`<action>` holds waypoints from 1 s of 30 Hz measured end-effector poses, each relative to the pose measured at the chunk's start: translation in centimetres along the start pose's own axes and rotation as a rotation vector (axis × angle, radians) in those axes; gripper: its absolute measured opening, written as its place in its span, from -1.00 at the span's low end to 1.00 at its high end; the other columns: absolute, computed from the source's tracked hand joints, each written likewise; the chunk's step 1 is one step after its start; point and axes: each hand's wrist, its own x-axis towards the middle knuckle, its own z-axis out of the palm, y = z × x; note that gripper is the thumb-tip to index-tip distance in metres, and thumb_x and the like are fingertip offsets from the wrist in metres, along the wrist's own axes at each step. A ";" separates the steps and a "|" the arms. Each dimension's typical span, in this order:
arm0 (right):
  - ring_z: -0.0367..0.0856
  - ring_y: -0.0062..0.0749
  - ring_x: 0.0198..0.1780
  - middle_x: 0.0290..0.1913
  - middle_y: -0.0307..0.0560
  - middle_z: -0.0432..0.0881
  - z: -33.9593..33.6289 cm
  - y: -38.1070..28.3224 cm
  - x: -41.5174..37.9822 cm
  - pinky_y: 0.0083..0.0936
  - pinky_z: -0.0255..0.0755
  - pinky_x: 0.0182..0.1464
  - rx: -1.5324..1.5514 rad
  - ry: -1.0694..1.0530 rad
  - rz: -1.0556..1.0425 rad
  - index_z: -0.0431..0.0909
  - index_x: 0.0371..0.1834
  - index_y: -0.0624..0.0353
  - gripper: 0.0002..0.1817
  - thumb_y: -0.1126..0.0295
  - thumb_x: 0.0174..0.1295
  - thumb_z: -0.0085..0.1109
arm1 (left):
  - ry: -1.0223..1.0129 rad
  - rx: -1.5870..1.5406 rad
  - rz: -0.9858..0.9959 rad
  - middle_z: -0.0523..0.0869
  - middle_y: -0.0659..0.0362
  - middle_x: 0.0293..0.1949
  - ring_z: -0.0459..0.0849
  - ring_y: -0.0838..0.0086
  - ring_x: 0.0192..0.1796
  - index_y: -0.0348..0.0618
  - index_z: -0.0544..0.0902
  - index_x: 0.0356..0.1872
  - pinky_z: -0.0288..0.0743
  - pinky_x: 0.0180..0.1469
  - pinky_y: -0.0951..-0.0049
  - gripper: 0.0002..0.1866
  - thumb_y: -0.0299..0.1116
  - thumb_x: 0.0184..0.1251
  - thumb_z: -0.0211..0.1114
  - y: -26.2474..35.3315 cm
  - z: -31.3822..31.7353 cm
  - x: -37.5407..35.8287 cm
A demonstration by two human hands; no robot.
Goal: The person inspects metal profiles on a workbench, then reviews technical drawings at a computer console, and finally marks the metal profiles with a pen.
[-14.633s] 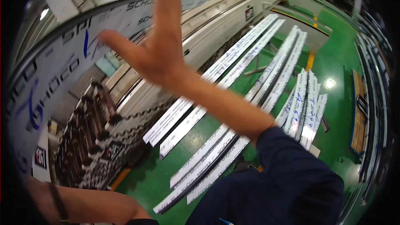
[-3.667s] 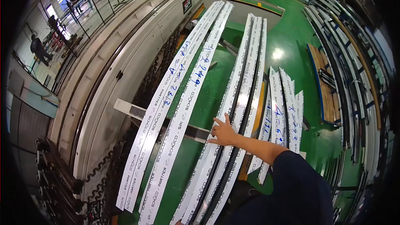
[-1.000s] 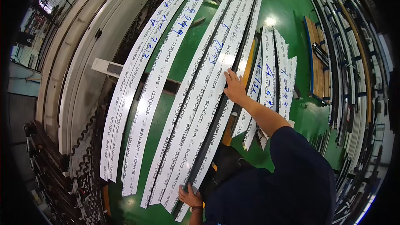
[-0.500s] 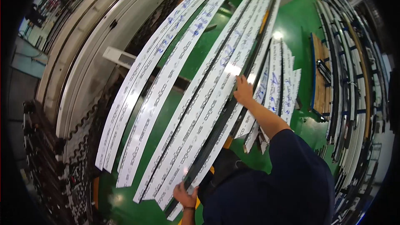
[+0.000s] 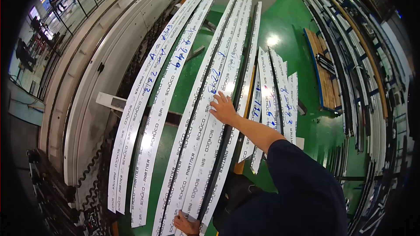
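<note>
Long white profiles (image 5: 202,146), covered in film printed with lettering, lie side by side in front of me. Blue handwritten numbers mark several of them. My right hand (image 5: 224,109) rests across the middle of one, its fingers spread over the white film. At the near end, my left hand (image 5: 187,226) has its fingers bent against a profile, partly cut off by the lower frame edge. A dark strip (image 5: 227,135) runs just right of both hands. Further left lie more white profiles (image 5: 153,133), apart from this group.
Shorter white profiles (image 5: 267,98) lie to the right over the green floor (image 5: 286,26). A wooden board (image 5: 321,67) and racks of long bars (image 5: 365,74) stand further right. A long pale machine frame (image 5: 103,43) runs along the left.
My right hand has moved left from beside the dark strip onto a white profile, its fingers more spread. My left hand sits lower in view. The camera view has shifted.
</note>
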 end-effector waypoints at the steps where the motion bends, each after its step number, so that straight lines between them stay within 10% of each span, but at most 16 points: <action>1: 0.17 0.20 0.61 0.42 0.11 0.43 0.2 0.5 0.0 0.37 0.13 0.48 -0.011 0.019 -0.013 0.61 0.13 0.04 -0.62 0.12 0.36 0.30 | -0.083 -0.054 -0.017 0.57 -0.20 0.15 0.49 -0.15 0.21 -0.08 0.47 0.45 0.33 0.32 -0.17 0.07 -0.16 -0.27 0.76 0.6 -0.8 -0.3; 8: 0.31 0.10 0.51 0.23 0.05 0.52 0.7 1.4 0.6 0.30 0.22 0.43 -0.036 0.031 -0.077 0.64 0.05 0.03 -0.65 0.09 0.34 0.31 | 0.097 -0.087 0.079 0.61 -0.13 0.04 0.56 -0.12 0.12 -0.11 0.44 0.47 0.43 0.22 -0.12 0.16 -0.17 -0.35 0.82 0.8 -0.6 -1.5; 11: 0.43 -0.04 0.38 0.12 0.00 0.54 0.3 1.3 0.7 0.20 0.30 0.34 -0.063 0.038 -0.105 0.65 -0.01 0.03 -0.69 0.12 0.31 0.33 | -0.071 -0.915 -0.325 0.62 -0.16 0.14 0.57 -0.11 0.21 -0.11 0.41 0.50 0.44 0.29 -0.11 0.16 -0.14 -0.27 0.82 -3.4 5.5 -1.6; 14: 0.49 -0.17 0.21 0.02 -0.06 0.55 0.0 1.0 0.3 0.00 0.37 0.13 -0.065 0.097 -0.114 0.64 -0.08 0.06 -0.71 0.15 0.27 0.36 | 0.001 -0.170 0.066 0.36 -0.15 0.24 0.30 -0.15 0.33 -0.22 0.31 0.55 0.17 0.42 -0.20 0.15 -0.37 -0.29 0.62 1.5 -1.6 -2.1; 30: 0.37 0.16 0.37 0.14 0.16 0.46 0.0 4.1 -5.4 0.04 0.28 0.36 -0.024 0.071 0.301 0.56 -0.03 0.19 -0.67 0.36 0.16 0.35 | 0.135 -0.308 0.066 0.39 -0.27 0.32 0.34 -0.19 0.36 -0.32 0.56 0.33 0.23 0.42 -0.14 -0.35 -0.32 0.19 0.49 4.6 -3.8 0.6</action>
